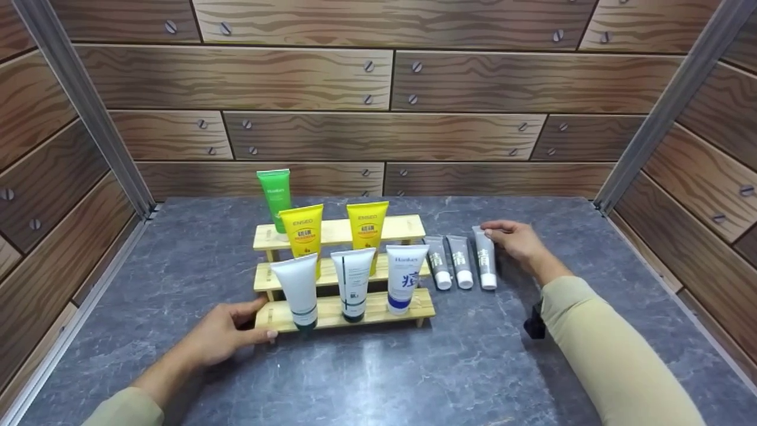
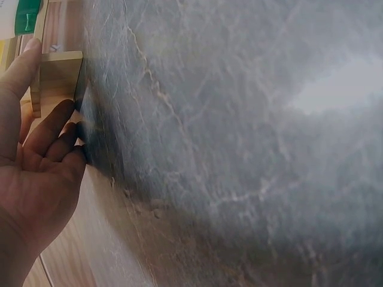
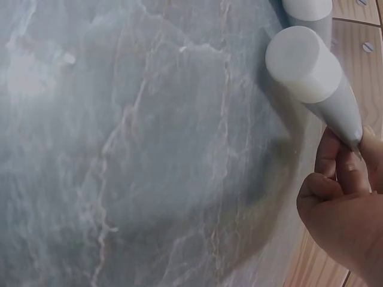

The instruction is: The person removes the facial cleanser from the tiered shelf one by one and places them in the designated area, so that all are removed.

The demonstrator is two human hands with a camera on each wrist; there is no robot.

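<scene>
Right hand: here it is, the right hand (image 1: 517,239) pinching the flat end of a grey squeeze tube (image 1: 485,260) between thumb and fingers.
Grey tube: slim, satin grey, pale characters down the front, round white cap facing the near side; it's at the right end of a row, beside two matching grey tubes (image 1: 460,260), right of the rack. Flat or slightly raised, hard to tell.
Left hand: well apart from the other, the left hand (image 1: 222,334) grips the left end of the three-step wooden rack (image 1: 421,305).
Tabletop: dark grey marbled tabletop (image 1: 473,367), pale veins, bright glare up front.
Room: wood-print plank walls (image 1: 295,77) with printed screws, metal posts (image 1: 668,106) at the corners.
</scene>
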